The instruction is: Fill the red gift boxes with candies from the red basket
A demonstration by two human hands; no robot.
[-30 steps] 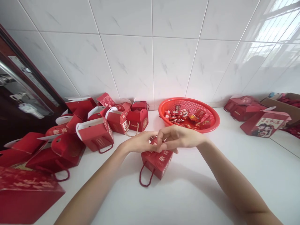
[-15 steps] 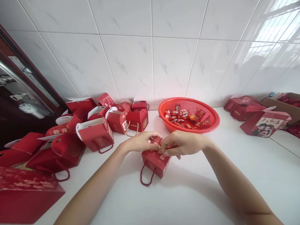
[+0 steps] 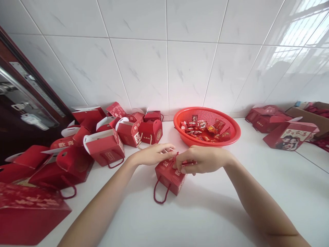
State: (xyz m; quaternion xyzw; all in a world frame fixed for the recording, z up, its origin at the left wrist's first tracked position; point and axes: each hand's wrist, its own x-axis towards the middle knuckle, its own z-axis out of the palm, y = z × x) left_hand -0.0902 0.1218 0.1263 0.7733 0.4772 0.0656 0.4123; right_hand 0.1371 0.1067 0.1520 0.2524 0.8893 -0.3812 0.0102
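Note:
A small red gift box [image 3: 169, 178] with gold print stands on the white counter, its top flaps folded together. One dark red rope handle [image 3: 155, 197] hangs down its near side onto the counter. My left hand [image 3: 154, 154] is over the box's far left edge, its fingers stretched and slightly apart. Curled over the right side of the lid is my right hand [image 3: 200, 160], with thumb and index finger pressed together at the middle seam. The fingers hide the far end of the box.
A red plastic basket [image 3: 233, 135] of wrapped candies sits behind, near the tiled wall. Several red gift boxes [image 3: 106, 151] crowd the left side, many with raised flaps. More red boxes [image 3: 290, 135] and a brown carton [image 3: 298, 111] stand at right. A door with keys [image 3: 34, 120] is far left.
My left hand has lifted slightly off the lid and its fingers have straightened. My right hand stays at the seam, with only a small shift. The box has hardly moved.

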